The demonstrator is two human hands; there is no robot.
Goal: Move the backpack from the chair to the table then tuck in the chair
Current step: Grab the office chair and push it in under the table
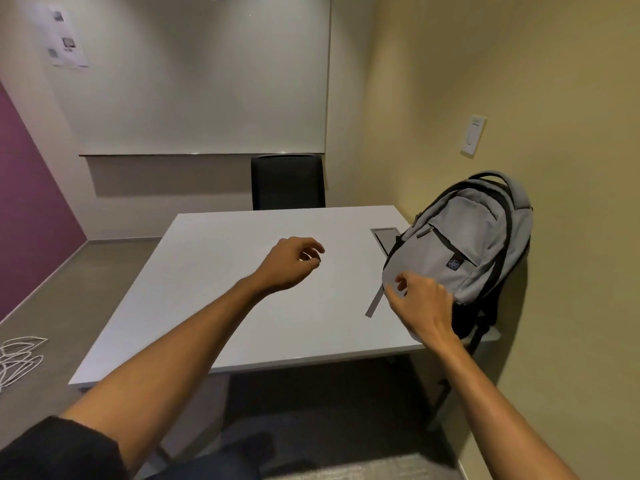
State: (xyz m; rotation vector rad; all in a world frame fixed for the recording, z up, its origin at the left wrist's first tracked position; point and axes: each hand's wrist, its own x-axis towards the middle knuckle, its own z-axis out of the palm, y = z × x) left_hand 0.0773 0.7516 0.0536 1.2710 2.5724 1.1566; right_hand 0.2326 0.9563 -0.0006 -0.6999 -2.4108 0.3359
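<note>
A grey backpack (464, 244) with black straps stands upright on the right side of the white table (214, 306), leaning against the yellow wall. My right hand (420, 306) hovers at the backpack's lower front, fingers loosely curled and holding nothing; whether it touches the fabric I cannot tell. My left hand (292, 263) hangs above the middle of the table with fingers apart and empty. A black chair (288, 181) stands at the table's far side, only its backrest showing.
A grey cable hatch (384, 237) is set in the tabletop beside the backpack. White wire hangers (17, 358) lie on the floor at the left. A wall switch (473, 135) is on the yellow wall. A whiteboard (194, 74) covers the far wall.
</note>
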